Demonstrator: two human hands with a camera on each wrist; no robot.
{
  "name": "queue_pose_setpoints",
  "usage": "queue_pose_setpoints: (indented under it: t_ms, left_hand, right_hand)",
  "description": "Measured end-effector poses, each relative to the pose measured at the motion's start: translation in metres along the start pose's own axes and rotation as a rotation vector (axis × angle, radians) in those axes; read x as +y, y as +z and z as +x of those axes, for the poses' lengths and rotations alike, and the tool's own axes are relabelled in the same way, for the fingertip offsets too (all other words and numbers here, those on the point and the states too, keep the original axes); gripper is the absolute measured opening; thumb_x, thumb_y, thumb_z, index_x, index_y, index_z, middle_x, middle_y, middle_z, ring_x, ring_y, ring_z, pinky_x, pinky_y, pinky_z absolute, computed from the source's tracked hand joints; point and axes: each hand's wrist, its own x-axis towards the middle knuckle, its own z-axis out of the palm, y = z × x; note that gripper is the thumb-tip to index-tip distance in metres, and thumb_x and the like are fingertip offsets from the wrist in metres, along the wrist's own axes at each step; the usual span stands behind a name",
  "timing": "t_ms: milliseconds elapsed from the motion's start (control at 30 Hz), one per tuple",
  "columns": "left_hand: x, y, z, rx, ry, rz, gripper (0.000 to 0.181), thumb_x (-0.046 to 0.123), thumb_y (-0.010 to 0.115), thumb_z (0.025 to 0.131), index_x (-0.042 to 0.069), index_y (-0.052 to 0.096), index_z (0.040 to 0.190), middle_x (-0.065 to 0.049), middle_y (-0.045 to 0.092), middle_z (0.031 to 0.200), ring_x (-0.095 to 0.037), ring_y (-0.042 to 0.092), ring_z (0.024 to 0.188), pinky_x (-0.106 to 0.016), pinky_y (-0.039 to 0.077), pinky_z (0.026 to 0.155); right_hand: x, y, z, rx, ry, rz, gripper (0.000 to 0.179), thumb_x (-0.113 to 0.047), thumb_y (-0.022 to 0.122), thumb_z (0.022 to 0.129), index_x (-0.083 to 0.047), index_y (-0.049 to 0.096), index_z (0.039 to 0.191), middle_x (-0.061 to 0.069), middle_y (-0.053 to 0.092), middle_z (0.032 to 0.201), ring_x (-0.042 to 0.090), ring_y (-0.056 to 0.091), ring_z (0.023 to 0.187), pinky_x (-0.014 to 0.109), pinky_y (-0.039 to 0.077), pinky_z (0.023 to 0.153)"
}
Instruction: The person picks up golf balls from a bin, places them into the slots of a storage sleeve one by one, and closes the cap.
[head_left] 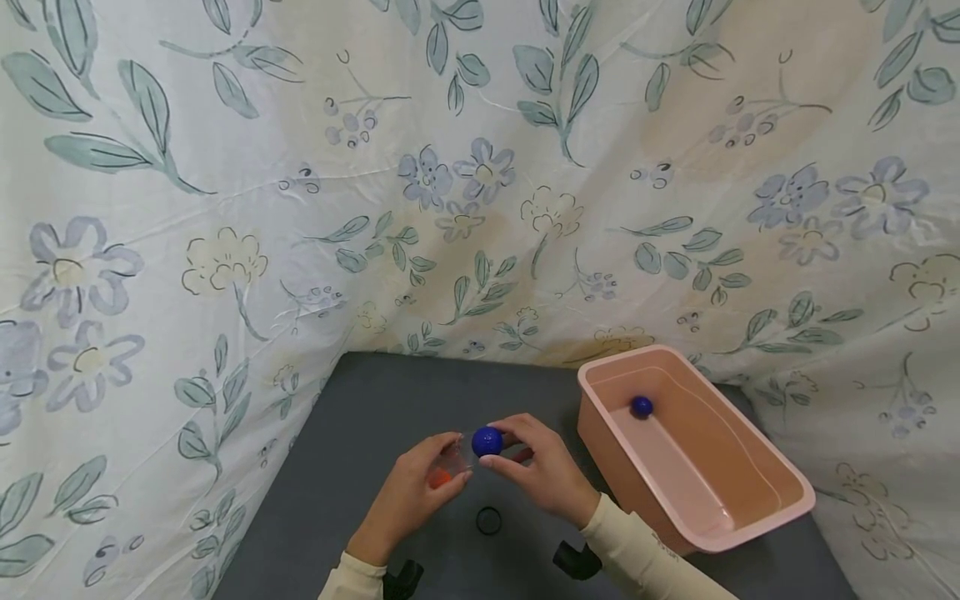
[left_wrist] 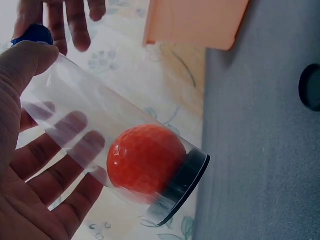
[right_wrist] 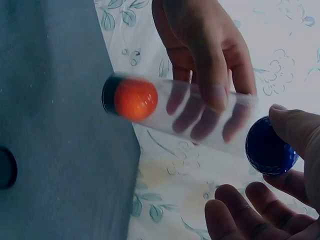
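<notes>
My left hand (head_left: 408,492) grips a clear plastic tube (left_wrist: 90,95), its thumb on one side and fingers round the other. An orange golf ball (left_wrist: 145,162) sits inside, against the black cap (left_wrist: 182,187) at the tube's lower end. Between thumb and fingers, my right hand (head_left: 551,471) pinches a blue golf ball (right_wrist: 271,146) right at the tube's open upper end. The other fingers of the right hand are spread away from the ball. A loose black cap (head_left: 489,521) lies on the dark table below the hands.
A pink plastic bin (head_left: 637,475) stands at the right of the dark table (head_left: 360,417), with another blue ball (head_left: 641,407) on its floor. Leaf-and-flower patterned cloth (head_left: 480,275) hangs behind the table and along its sides.
</notes>
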Motion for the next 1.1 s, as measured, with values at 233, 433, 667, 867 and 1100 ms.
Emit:
queue_pose_setpoints:
  t_ms: [233,433,667,867,1100]
  left_hand:
    - [-0.001,0.001,0.0,0.019,0.04,0.008,0.046,0.029,0.078,0.095,0.019,0.062,0.136,0.003,0.069,0.125,-0.01,0.069,0.108,-0.035,0.061,0.089]
    - [0.0,0.001,-0.001,0.021,0.055,0.007,0.045,0.029,0.078,0.095,0.02,0.062,0.137,0.004,0.069,0.124,-0.009,0.069,0.107,-0.034,0.061,0.088]
    - [0.002,0.001,-0.001,0.021,0.058,0.031,0.046,0.029,0.078,0.095,0.017,0.062,0.136,0.0,0.07,0.125,-0.011,0.069,0.107,-0.035,0.061,0.087]
    - [0.002,0.003,-0.001,0.017,0.047,0.047,0.049,0.031,0.079,0.094,0.015,0.062,0.138,-0.003,0.07,0.125,-0.007,0.067,0.097,-0.027,0.059,0.077]
    - [0.002,0.004,-0.001,0.02,0.042,0.042,0.051,0.034,0.079,0.094,0.017,0.062,0.138,-0.005,0.07,0.127,-0.01,0.069,0.1,-0.032,0.061,0.077]
  right_hand:
    - [-0.002,0.011,0.001,-0.032,0.016,0.046,0.039,-0.043,0.075,0.095,-0.03,0.067,0.131,-0.01,0.064,0.122,0.01,0.069,0.103,0.027,0.06,0.081]
    - [0.0,0.014,0.001,-0.051,0.032,0.05,0.044,-0.041,0.074,0.096,-0.025,0.066,0.136,-0.009,0.065,0.122,0.015,0.071,0.103,0.027,0.06,0.081]
    - [0.0,0.013,-0.001,-0.083,0.041,0.042,0.048,-0.041,0.073,0.097,-0.022,0.064,0.14,-0.007,0.065,0.124,0.011,0.071,0.102,0.026,0.06,0.081]
    - [0.0,0.003,0.001,-0.067,0.036,0.002,0.049,-0.042,0.073,0.097,-0.023,0.063,0.142,-0.005,0.065,0.128,0.01,0.072,0.101,0.026,0.06,0.082]
    - [0.003,-0.019,0.004,-0.03,0.032,-0.077,0.05,-0.041,0.071,0.098,-0.023,0.061,0.144,-0.001,0.064,0.132,0.011,0.071,0.102,0.027,0.06,0.083]
